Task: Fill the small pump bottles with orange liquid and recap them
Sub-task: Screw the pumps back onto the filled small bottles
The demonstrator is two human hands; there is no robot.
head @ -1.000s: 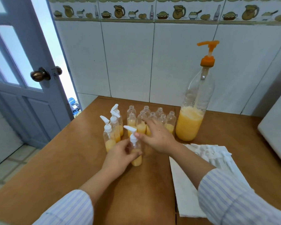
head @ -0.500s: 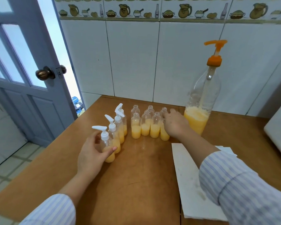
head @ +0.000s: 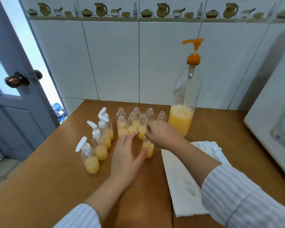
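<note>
On the tabletop (head: 48, 186) near the big pump jug (head: 181, 122), the right hand (head: 161, 134) pinches an uncapped small bottle (head: 148, 149) by its neck in a closed grip while the left hand (head: 127, 155), fingers relaxed, touches its side

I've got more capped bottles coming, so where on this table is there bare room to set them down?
Bare wood lies in front of the nearest capped bottle, left of the white paper. More lies right of the large pump bottle. It is crowded around the uncapped bottles and both hands.
</note>
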